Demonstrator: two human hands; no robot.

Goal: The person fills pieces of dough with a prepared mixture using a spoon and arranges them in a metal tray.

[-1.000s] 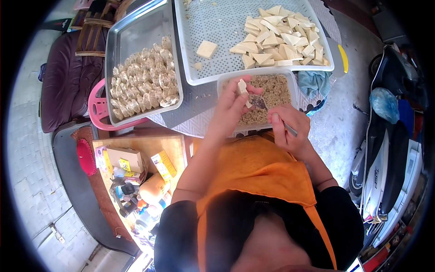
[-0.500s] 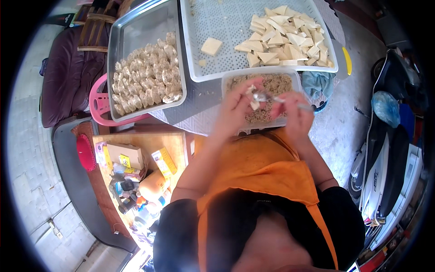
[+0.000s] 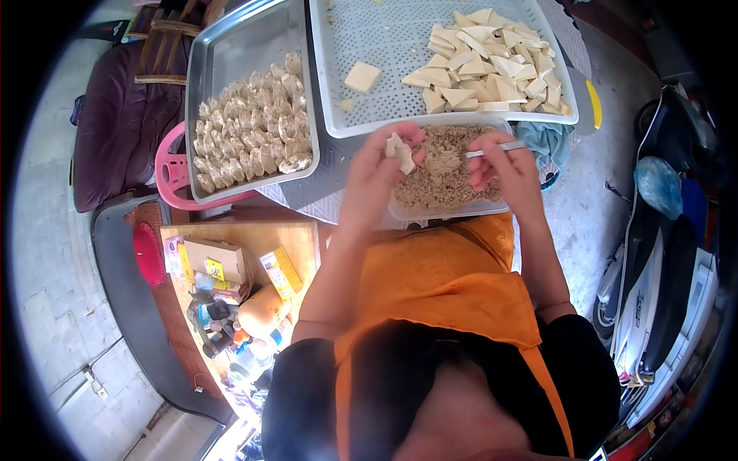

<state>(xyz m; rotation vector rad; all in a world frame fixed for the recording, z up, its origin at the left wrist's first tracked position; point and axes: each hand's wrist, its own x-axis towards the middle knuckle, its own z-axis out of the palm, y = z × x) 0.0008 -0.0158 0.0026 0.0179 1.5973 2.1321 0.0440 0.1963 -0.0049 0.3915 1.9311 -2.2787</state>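
Note:
My left hand (image 3: pixel 373 170) pinches a pale tofu piece (image 3: pixel 400 153) with ragged, torn edges, held over the left side of a clear plastic container (image 3: pixel 503 206). Brown crumbly filling (image 3: pixel 442 190), like minced meat, fills the container. In my right hand (image 3: pixel 509 167) is a metal spoon (image 3: pixel 510 145), its handle pointing right and its front end down at the filling; the bowl is hard to make out. Beyond the container, a white perforated tray (image 3: pixel 369 111) holds a heap of tofu triangles (image 3: pixel 492 65) and one square tofu piece (image 3: pixel 362 77).
To the left, a metal tray (image 3: pixel 231 42) with rows of filled tofu pieces (image 3: pixel 254 127) rests over a pink plastic basket (image 3: pixel 169 165). A blue-grey cloth (image 3: pixel 547 142) lies right of the container. Lower left stands a wooden table (image 3: pixel 296 238) with boxes and bottles.
My hands have moved apart. The spoon has left the tofu piece and gone down to the filling, while my left hand has shifted slightly left with the tofu.

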